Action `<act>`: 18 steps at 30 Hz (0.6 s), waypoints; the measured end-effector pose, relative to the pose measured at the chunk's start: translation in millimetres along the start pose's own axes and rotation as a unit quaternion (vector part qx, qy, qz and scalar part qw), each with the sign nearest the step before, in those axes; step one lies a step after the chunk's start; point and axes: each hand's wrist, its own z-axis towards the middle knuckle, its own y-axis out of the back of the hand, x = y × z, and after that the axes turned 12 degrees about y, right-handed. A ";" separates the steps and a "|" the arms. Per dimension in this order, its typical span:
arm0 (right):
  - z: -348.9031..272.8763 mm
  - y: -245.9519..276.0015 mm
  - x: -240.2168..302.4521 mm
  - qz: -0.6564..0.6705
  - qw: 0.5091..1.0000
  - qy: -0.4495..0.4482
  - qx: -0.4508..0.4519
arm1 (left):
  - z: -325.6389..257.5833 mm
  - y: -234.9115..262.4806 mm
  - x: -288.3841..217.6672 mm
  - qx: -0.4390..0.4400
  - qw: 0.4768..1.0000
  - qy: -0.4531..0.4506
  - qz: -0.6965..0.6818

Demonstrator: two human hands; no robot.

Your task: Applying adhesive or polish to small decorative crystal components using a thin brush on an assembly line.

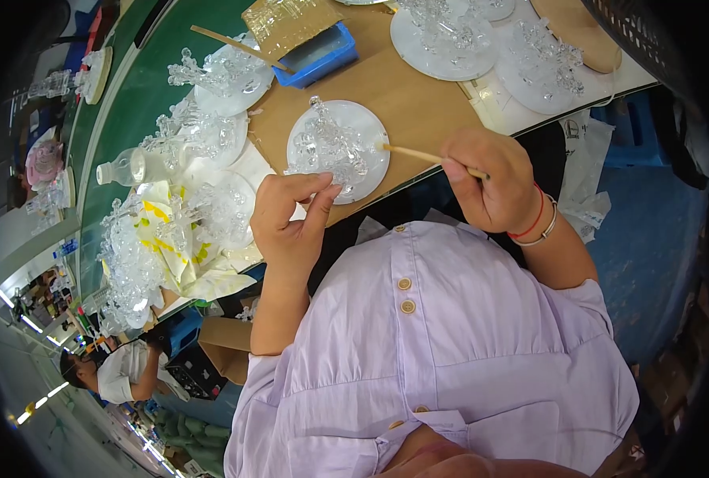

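Note:
A round white disc (373, 131) lies on brown cardboard before me, with a cluster of clear, glass-like figures (330, 143) on it. My left hand (291, 215) is at the disc's near left edge, thumb and forefinger pinched together against the clear pieces. Whether something small sits between those fingertips is too fine to make out. My right hand (494, 179) grips a thin wooden stick (414, 153) from the right. The stick's tip reaches the disc's right rim, beside the clear figures.
Beyond the disc stands a blue tray (323, 60) with a wooden stick (239, 46) across its edge. Several more discs with clear figures (442, 40) surround the cardboard (370, 80). At left are a clear bottle (123, 169) and yellow-white wrapping (163, 231). Another person (123, 370) works farther left.

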 end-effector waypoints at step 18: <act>-3.8 -2.2 7.6 0.040 0.999 0.001 -0.026 | -4.8 -7.8 -6.3 -0.028 0.998 -0.035 0.038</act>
